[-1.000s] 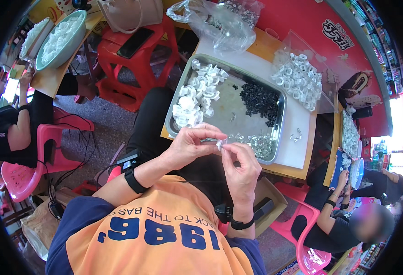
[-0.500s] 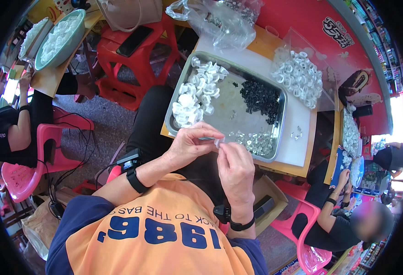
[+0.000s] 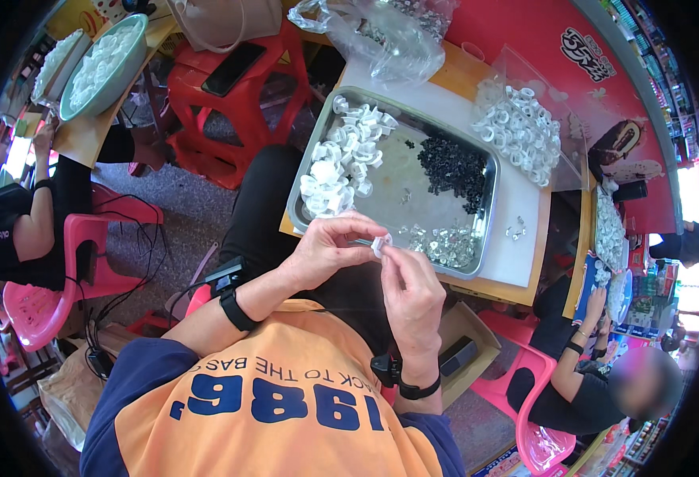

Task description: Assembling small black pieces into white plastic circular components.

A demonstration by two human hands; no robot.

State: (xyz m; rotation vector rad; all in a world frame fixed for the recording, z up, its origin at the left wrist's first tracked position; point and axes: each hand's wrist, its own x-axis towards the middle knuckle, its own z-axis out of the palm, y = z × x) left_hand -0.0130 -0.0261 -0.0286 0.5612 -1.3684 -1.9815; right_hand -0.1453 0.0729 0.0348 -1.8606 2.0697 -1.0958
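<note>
Close together at the tray's near edge, my two hands share one small white plastic piece (image 3: 380,245). My left hand (image 3: 327,253) pinches it from the left with thumb and forefinger. From the right, the fingertips of my right hand (image 3: 410,292) press on its edge. Just beyond lies a metal tray (image 3: 393,187) with white plastic pieces (image 3: 349,159) heaped on its left. Tiny black parts (image 3: 453,173) are piled at its right, and small shiny clear or metallic parts (image 3: 449,248) lie in the near right corner.
Right of the tray, a clear bin holds ring-shaped white pieces (image 3: 520,133). A plastic bag (image 3: 389,40) rests behind the tray. An open cardboard box (image 3: 477,346) sits below the table. A red stool (image 3: 242,103) carries a phone (image 3: 234,69). People sit working at both sides.
The white piece has turned between my fingers, so a rounder face shows now. My right hand's fingers have shifted slightly around it; my left hand stays nearly in place.
</note>
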